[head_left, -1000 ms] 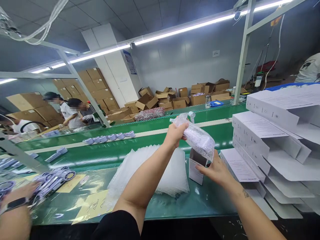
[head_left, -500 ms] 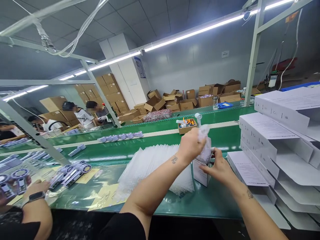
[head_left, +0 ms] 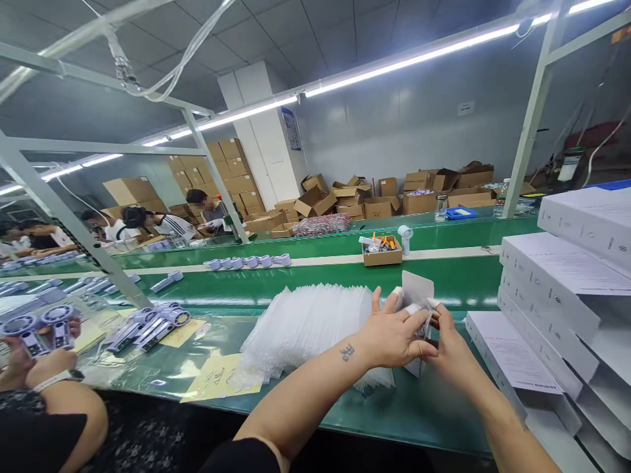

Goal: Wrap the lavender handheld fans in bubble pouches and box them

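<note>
A small white box (head_left: pixel 418 287) stands over the green bench with its top flap raised, mostly covered by my hands. My left hand (head_left: pixel 394 332) is at its top and near side, thumb bent against it and fingertips at the opening; some fingertips have white coverings. Around the box's right side, my right hand (head_left: pixel 448 338) grips it, fingers near the flap. The bubble-wrapped item is largely hidden between the hands. Just left lies a long row of bubble-wrap bags (head_left: pixel 308 328).
Stacked white boxes (head_left: pixel 537 315) rise at the right. Beyond the hands are a small carton (head_left: pixel 383 253) of parts and an upright handheld fan (head_left: pixel 405 240). Left, a co-worker's hands (head_left: pixel 54 364) hold purple fans, near a pile of similar fans (head_left: pixel 150 326).
My left hand has lowered from above the box to its opening, and the bubble-wrapped item has gone down with it. My right hand stays at the box. The view has shifted slightly.
</note>
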The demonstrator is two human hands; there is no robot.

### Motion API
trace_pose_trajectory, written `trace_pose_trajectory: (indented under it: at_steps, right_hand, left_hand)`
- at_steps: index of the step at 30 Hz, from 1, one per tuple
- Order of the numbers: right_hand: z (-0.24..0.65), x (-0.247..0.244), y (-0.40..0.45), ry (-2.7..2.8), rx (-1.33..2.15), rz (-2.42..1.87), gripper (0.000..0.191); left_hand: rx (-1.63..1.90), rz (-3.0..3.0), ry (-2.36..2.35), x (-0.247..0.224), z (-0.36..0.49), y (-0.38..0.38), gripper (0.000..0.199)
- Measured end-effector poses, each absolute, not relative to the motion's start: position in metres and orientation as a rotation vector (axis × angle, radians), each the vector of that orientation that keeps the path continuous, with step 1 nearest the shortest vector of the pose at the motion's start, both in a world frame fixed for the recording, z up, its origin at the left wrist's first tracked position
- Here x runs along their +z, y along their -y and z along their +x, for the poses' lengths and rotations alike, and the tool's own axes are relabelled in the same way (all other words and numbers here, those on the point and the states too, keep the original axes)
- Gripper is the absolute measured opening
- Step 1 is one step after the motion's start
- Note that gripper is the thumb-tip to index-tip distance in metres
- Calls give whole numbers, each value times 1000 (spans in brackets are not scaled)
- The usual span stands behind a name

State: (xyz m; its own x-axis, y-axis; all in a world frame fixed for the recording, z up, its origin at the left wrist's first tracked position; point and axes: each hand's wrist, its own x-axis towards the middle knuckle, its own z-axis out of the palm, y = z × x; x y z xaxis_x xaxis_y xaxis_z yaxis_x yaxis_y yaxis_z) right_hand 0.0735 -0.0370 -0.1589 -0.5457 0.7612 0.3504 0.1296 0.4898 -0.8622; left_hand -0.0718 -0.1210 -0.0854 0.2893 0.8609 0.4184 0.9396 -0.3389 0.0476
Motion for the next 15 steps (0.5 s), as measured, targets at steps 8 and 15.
trace_pose_trajectory:
  at_steps: [8,15]
  right_hand:
    - [52,-78,-50,1917,1216,-836,97]
    - [-11,-61,-190,1842,1203,-992,91]
  left_hand:
    - [-1435,-2226,1618,-102,-116,207,19]
    - [-1829,-1858,2188,-168,-175,253,35]
